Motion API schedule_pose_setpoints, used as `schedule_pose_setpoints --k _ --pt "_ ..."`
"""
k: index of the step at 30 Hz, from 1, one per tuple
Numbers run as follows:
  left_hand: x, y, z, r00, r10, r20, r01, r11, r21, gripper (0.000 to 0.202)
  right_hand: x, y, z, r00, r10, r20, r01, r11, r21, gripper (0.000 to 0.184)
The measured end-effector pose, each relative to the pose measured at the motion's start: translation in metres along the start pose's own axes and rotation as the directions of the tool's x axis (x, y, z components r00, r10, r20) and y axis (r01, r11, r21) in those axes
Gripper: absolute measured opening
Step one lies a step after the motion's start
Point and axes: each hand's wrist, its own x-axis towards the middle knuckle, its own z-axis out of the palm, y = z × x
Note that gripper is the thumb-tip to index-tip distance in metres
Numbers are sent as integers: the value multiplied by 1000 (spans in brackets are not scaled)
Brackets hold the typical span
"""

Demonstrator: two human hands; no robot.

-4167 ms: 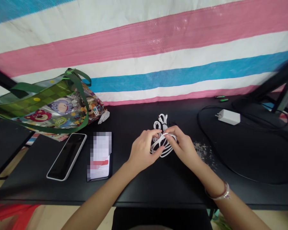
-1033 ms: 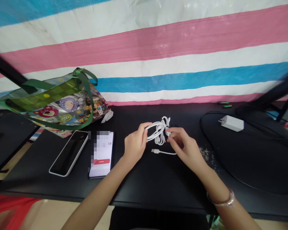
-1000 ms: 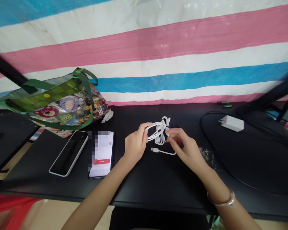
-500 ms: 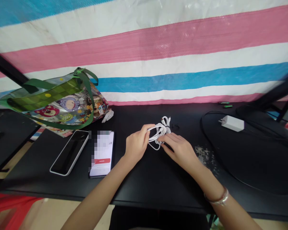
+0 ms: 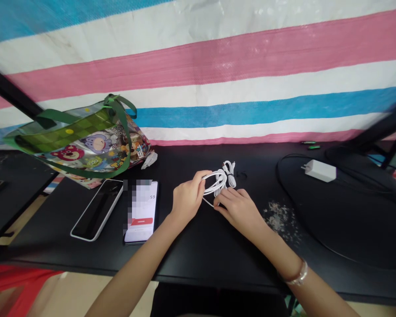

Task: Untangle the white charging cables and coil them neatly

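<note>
A loosely coiled white charging cable (image 5: 218, 179) hangs between my hands, just above the black table. My left hand (image 5: 188, 197) is closed on the left side of its loops, thumb on top. At the lower right of the coil, my right hand (image 5: 236, 204) pinches a strand of the same cable between thumb and fingers. Behind the coil lies a second white cable bundle (image 5: 231, 178), bound with a dark tie and resting on the table. A small dark loop of tie (image 5: 242, 175) lies just right of that bundle.
Left of my hands lie a phone with a lit screen (image 5: 143, 213) and a white-edged phone or power bank (image 5: 97, 211). A cartoon tote bag (image 5: 95, 149) stands behind them. At right are a white charger (image 5: 320, 171), a black cord (image 5: 284, 193) and pale crumbs (image 5: 280, 218).
My right hand has drawn slightly down and left, pulling the strand with it. More of the tied bundle behind now shows. My left hand has barely moved.
</note>
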Motion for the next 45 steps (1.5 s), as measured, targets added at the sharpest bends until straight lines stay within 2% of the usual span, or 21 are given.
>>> schedule_pose_setpoints --k 2,4,6,9,13,16,18,21,24,27,31,34,39,45 --pt "0 -1 0 1000 -1 -2 1 1000 -10 35 0 2 -4 996 49 71 -58 989 139 17" --pt "1 -2 -1 1000 -4 -6 3 999 -32 35 2 5 -13 980 83 179 -143 924 356 19" --pt "3 -3 -2 1000 -8 -5 8 998 -69 35 4 7 -25 962 81 260 -223 782 581 26" --pt "4 -4 -4 1000 -19 12 21 990 -142 35 6 12 -44 936 81 343 -322 591 739 39" --pt "5 -4 -5 998 -40 55 50 977 -208 35 5 17 -53 935 175 307 -353 443 824 48" --pt "3 -2 -2 997 -41 61 53 977 -209 37 3 18 -47 918 363 160 -302 379 875 48" --pt "1 0 0 998 -28 61 40 979 -198 39 3 17 -40 875 483 38 -256 395 882 46" --pt "-2 3 4 998 -11 65 23 980 -199 40 4 13 -33 836 539 -106 -227 515 827 40" --pt "-3 5 7 997 -18 72 34 973 -230 40 5 10 -29 834 484 -267 -185 699 690 32" --pt "-3 5 8 995 -48 93 73 955 -287 40 4 8 -29 852 351 -389 -106 842 529 20" --pt "-1 5 8 991 -74 108 109 923 -370 38 4 2 -27 918 125 -376 31 924 382 13" --pt "-1 4 9 991 -69 114 110 907 -407 37 4 -3 -23 940 32 -340 73 953 292 14" --pt "-2 1 13 995 -10 100 48 920 -388 42 5 -8 -17 961 -30 -275 88 975 203 20" --pt "-5 1 15 991 74 109 -27 923 -383 48 7 -12 -16 965 -21 -260 69 982 177 23"
